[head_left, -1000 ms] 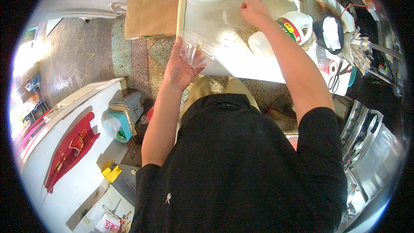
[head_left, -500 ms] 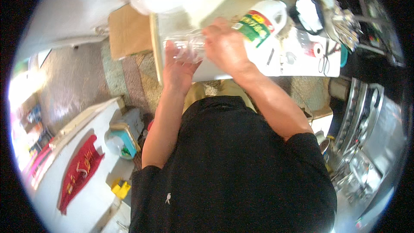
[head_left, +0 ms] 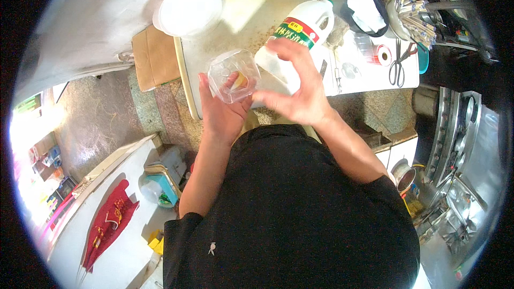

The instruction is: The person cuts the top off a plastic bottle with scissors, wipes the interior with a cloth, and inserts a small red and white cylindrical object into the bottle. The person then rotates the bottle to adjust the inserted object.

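A clear plastic container (head_left: 234, 64) with rounded corners rests in my left hand (head_left: 222, 119), whose fingers curl around its lower side and show through the clear wall. A small yellowish patch shows there too; I cannot tell whether it is inside. Just right of the container hangs my right hand (head_left: 308, 93), thumb and fingers spread wide with nothing between them. Beyond that hand, a white jug (head_left: 316, 13) with a green and red label lies tilted on the white table (head_left: 251, 29), its cap toward the far right.
A round white tub (head_left: 191, 9) stands at the far left, above a brown cardboard box (head_left: 155, 56). Scissors (head_left: 397, 67), a tape roll (head_left: 383, 54), a dark bowl (head_left: 353, 5) with white paper and a holder of wrapped sticks (head_left: 415, 18) sit on the right.
My right hand has come away from the container and opened, moving right and nearer. The container has tipped in my left hand. The whole view has shifted slightly.
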`<control>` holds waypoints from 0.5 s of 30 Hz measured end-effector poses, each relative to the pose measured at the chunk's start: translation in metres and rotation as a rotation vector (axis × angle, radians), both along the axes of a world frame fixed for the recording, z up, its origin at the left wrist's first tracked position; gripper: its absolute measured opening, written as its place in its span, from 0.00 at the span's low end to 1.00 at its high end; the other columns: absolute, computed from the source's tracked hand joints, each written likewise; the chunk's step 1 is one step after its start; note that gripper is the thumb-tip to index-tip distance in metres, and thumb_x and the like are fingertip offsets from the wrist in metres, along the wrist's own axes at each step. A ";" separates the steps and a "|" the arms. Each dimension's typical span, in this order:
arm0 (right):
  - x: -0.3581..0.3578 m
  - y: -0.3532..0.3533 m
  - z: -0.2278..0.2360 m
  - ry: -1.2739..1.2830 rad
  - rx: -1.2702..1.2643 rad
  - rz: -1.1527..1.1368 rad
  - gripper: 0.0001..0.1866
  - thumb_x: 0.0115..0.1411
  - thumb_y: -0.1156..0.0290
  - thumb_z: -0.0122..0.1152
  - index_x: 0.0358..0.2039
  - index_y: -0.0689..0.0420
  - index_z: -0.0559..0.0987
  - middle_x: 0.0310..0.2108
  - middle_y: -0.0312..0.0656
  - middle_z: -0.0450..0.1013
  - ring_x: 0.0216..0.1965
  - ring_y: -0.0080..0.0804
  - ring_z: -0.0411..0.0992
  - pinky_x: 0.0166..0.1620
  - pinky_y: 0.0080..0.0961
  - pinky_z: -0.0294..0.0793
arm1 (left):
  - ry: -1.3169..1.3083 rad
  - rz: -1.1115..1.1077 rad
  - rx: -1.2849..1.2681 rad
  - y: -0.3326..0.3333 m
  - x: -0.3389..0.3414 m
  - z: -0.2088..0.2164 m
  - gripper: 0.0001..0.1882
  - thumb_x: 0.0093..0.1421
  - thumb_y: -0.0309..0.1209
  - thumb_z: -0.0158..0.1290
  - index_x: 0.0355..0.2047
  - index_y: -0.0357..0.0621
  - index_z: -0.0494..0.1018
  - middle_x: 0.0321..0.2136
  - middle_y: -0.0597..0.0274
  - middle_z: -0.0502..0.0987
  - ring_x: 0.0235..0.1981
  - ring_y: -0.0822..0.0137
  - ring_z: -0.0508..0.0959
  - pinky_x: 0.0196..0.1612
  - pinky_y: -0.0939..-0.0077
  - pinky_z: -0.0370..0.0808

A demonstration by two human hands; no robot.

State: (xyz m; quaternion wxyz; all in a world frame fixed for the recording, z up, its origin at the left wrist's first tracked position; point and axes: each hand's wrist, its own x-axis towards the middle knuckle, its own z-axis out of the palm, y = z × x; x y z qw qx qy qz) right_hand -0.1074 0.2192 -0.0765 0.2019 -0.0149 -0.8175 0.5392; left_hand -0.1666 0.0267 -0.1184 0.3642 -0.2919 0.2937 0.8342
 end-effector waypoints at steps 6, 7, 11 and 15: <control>0.038 -0.007 -0.001 0.070 0.311 -0.017 0.34 0.45 0.63 0.83 0.54 0.53 0.81 0.69 0.62 0.62 0.67 0.63 0.66 0.65 0.51 0.72 | -0.003 -0.233 0.277 0.018 0.015 0.017 0.46 0.69 0.73 0.34 0.70 0.49 0.61 0.59 0.55 0.74 0.55 0.48 0.80 0.54 0.52 0.81; 0.045 -0.008 -0.003 0.107 0.312 -0.072 0.33 0.44 0.62 0.83 0.51 0.54 0.81 0.69 0.63 0.62 0.66 0.65 0.67 0.64 0.52 0.73 | -0.076 -0.280 0.415 0.021 0.018 0.018 0.46 0.69 0.73 0.34 0.71 0.50 0.60 0.60 0.55 0.74 0.55 0.48 0.80 0.54 0.52 0.81; 0.097 -0.013 -0.002 0.046 0.270 -0.290 0.28 0.44 0.60 0.85 0.42 0.56 0.78 0.68 0.65 0.61 0.63 0.67 0.70 0.57 0.50 0.80 | -0.101 -0.750 0.227 0.030 0.035 0.024 0.48 0.68 0.75 0.33 0.69 0.49 0.65 0.57 0.57 0.78 0.54 0.53 0.82 0.54 0.49 0.82; 0.184 -0.046 -0.011 -0.050 0.238 -0.636 0.31 0.42 0.54 0.88 0.37 0.57 0.76 0.65 0.65 0.66 0.60 0.62 0.74 0.54 0.47 0.82 | -0.221 -1.219 0.252 0.023 0.072 0.004 0.46 0.67 0.74 0.37 0.59 0.44 0.74 0.50 0.52 0.83 0.48 0.53 0.85 0.48 0.52 0.84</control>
